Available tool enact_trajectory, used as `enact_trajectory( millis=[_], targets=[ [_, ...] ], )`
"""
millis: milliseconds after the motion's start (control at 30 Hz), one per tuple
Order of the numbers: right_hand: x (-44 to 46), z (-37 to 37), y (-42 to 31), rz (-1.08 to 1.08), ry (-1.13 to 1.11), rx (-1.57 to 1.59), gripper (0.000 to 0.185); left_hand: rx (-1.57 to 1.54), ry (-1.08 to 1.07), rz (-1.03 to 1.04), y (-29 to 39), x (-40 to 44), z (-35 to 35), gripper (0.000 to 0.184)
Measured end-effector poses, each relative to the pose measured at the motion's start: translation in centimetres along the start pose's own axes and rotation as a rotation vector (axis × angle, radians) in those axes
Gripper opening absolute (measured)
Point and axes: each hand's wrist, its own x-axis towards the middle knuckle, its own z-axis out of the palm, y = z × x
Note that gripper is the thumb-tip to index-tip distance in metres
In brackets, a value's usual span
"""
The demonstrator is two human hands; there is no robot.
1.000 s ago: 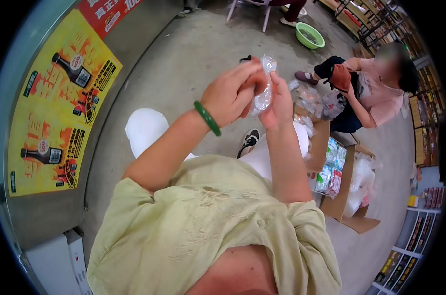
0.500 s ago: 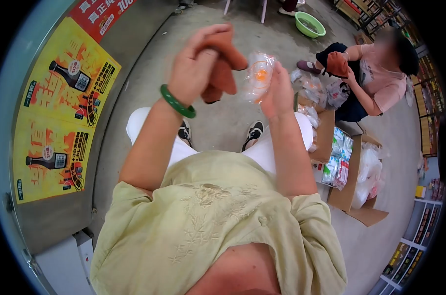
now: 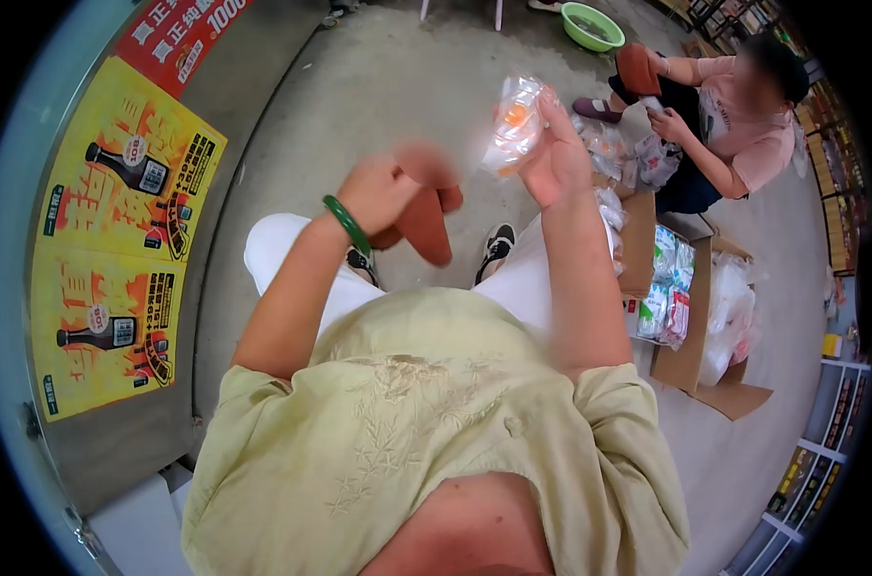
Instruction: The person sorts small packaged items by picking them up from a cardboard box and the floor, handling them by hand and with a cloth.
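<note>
A clear plastic packet (image 3: pixel 515 125) with an orange mark is gripped in my right hand (image 3: pixel 561 154), raised over the floor. Lower and to the left, my left hand (image 3: pixel 371 200), with a green bangle (image 3: pixel 347 223) at its wrist, is closed on a reddish-brown cloth (image 3: pixel 424 228). The cloth hangs down from the fingers, and its upper part is smeared by motion. Packet and cloth are apart.
A person (image 3: pixel 743 125) at the upper right holds another reddish-brown cloth (image 3: pixel 637 71). Near them are plastic bags (image 3: pixel 606 149) and an open cardboard box (image 3: pixel 681 357) with packets. A green basin (image 3: pixel 593 27) stands farther back; a postered metal counter (image 3: pixel 109 446) is at left.
The cloth came out from beside the packet and moved left, then down with my left hand. The packet has turned its orange mark into view and risen slightly. The other person's cloth has shifted up.
</note>
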Motion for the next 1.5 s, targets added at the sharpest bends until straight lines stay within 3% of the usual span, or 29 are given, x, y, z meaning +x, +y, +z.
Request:
enact_trajectory(
  millis=[33,100,133,200,300,333,367,433,500,633,767,833,900,933,967,1033,1067,1100,1167,1200,1233,1300,1367,1400,1500],
  targets=[
    [0.2,-0.1,0.1,0.002,0.007,0.003,0.023,-0.001,-0.005,-0.005,-0.1,0.4,-0.7,0.026],
    [0.7,-0.4,0.7,-0.022,0.032,-0.094,0.024,-0.33,0.11,0.147,0.3,1.3,-2.4,0.028],
    [0.8,-0.3,1.1,-0.01,0.031,-0.095,0.024,-0.334,0.118,0.138,1.5,1.3,-2.8,0.028],
    [1.1,0.0,2.0,-0.083,0.089,-0.227,0.024,-0.419,0.266,0.441,4.5,1.5,-3.1,0.021],
    [0.6,1.2,2.8,-0.046,0.144,-0.123,0.026,-0.365,0.186,0.597,6.0,2.6,-2.4,0.032],
    [0.7,0.8,2.8,-0.047,0.146,-0.126,0.026,-0.337,0.172,0.593,5.8,3.2,-1.6,0.034],
    [0.9,-0.1,2.9,0.058,-0.028,0.08,0.028,-0.438,0.073,0.478,5.6,3.4,-0.7,0.034],
    [1.1,-0.7,2.7,0.262,-0.25,0.426,0.034,-0.275,0.074,0.531,3.8,4.3,1.3,0.034],
    [0.5,-0.6,2.4,0.274,-0.139,0.371,0.032,-0.248,0.105,0.539,2.7,4.4,2.2,0.033],
    [0.0,-1.9,3.5,0.39,-0.185,0.46,0.029,-0.281,0.064,0.388,1.6,4.0,2.3,0.03],
    [0.5,-1.9,3.5,0.432,0.043,0.268,0.025,0.027,-0.07,0.321,0.7,2.7,0.0,0.029],
    [1.2,-3.1,3.0,0.31,0.16,0.167,0.022,0.185,-0.164,0.305,0.8,1.9,-1.2,0.028],
    [1.1,-3.0,2.6,0.202,0.27,0.062,0.023,-0.046,-0.043,-0.106,1.0,1.4,-2.2,0.026],
    [1.2,-2.9,2.7,0.159,0.28,0.036,0.024,-0.079,0.059,0.061,-0.3,2.3,-2.7,0.027],
    [1.3,-2.7,2.8,0.121,0.286,0.009,0.026,-0.082,0.066,0.057,-1.4,2.7,-3.1,0.027],
    [0.3,-0.1,2.6,0.122,0.247,-0.104,0.026,-0.517,0.135,0.294,2.9,2.4,-4.0,0.03],
    [0.0,0.8,2.5,0.1,0.219,-0.209,0.027,-0.519,0.144,0.297,4.5,2.5,-3.8,0.03],
    [0.2,0.9,2.6,0.104,0.213,-0.215,0.027,-0.485,0.139,0.344,5.9,2.6,-3.3,0.031],
    [0.8,0.9,2.8,0.03,-0.087,0.041,0.029,-0.193,0.132,0.432,5.4,3.6,-1.0,0.033],
    [0.7,1.1,2.8,0.034,-0.09,0.039,0.029,-0.053,0.139,0.479,5.1,4.1,0.2,0.035],
    [0.4,1.3,2.8,0.052,-0.062,0.091,0.032,0.282,0.242,0.65,4.3,4.8,1.7,0.037],
    [0.7,-0.3,2.7,0.057,-0.029,0.145,0.035,0.453,0.293,0.695,3.0,3.9,3.5,0.039],
    [1.9,-5.0,2.6,0.227,-0.352,0.379,0.035,0.615,0.339,0.742,3.0,2.4,4.8,0.041],
    [0.9,-3.1,2.1,0.132,-0.096,0.185,0.035,0.651,0.321,0.753,2.7,1.5,5.0,0.04],
    [0.8,-1.5,1.3,0.066,0.055,0.218,0.035,0.68,0.325,0.797,1.1,0.1,4.7,0.033]
  ],
)
